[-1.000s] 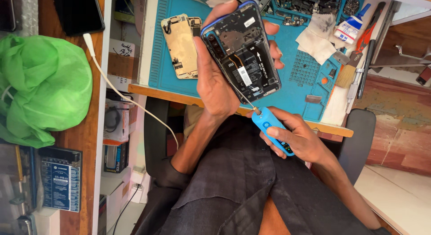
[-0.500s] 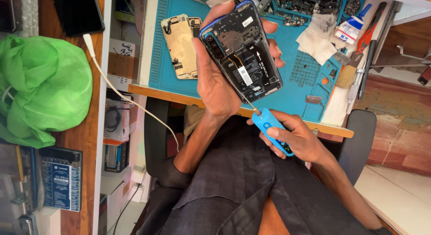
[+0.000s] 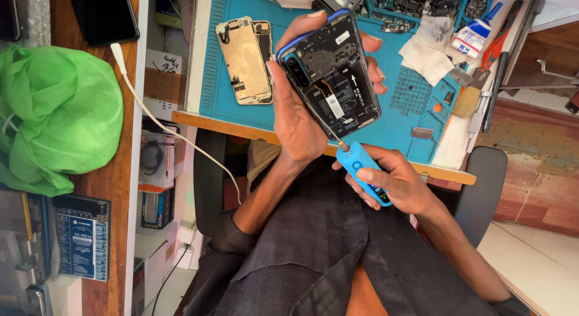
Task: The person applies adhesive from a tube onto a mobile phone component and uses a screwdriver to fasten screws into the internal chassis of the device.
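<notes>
Holding steady since a second ago: left hand (image 3: 301,120) grips opened phone (image 3: 335,74), right hand (image 3: 401,186) clamps blue electric screwdriver (image 3: 363,172), bit on same lower screw.

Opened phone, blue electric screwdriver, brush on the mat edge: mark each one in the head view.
opened phone (image 3: 338,80), head view, on the exposed dark inner board.
blue electric screwdriver (image 3: 357,164), head view, on the blue body above the gripping fingers.
brush (image 3: 467,102), head view, on the tan bristle head.

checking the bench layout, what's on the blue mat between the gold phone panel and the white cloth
In the head view, the opened phone held up in the left hand fills the stretch between the gold phone panel and the white cloth.
</notes>
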